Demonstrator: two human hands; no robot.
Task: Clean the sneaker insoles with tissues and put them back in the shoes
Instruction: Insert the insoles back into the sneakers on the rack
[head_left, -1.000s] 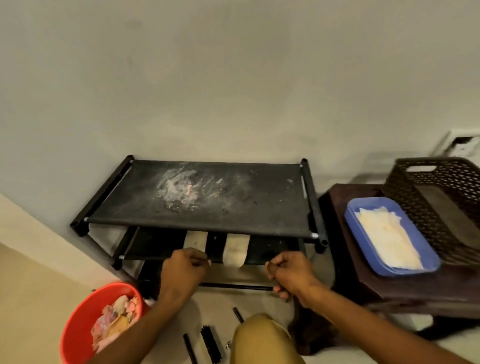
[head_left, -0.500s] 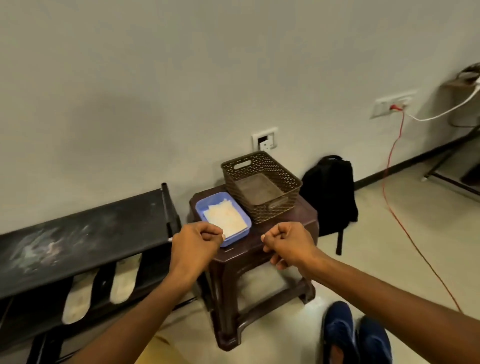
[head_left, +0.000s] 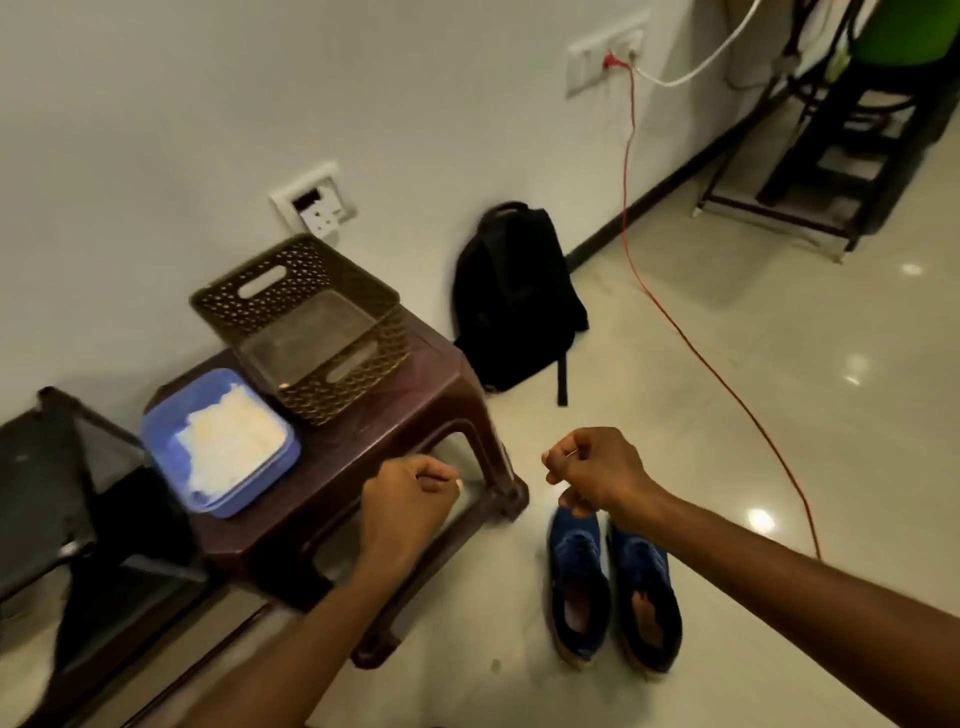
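Observation:
Two blue sneakers (head_left: 613, 592) stand side by side on the floor to the right of the stool, toes pointing away from me. My right hand (head_left: 597, 467) hovers just above their toes with its fingers curled, and nothing shows in it. My left hand (head_left: 410, 499) is a fist over the stool's front edge and also holds nothing I can see. White tissues (head_left: 231, 441) lie in a blue tray (head_left: 166, 467) on the stool's left side. No insoles are in view.
A dark brown plastic stool (head_left: 415, 384) carries the tray and a brown perforated basket (head_left: 306, 322). The black shoe rack (head_left: 62, 493) is at the left edge. A black backpack (head_left: 514, 296) leans on the wall. A red cable (head_left: 717, 374) runs across the floor.
The view has swung right, from the shoe rack and its two insoles to the stool and the sneakers. Both hands stayed curled and moved along with it.

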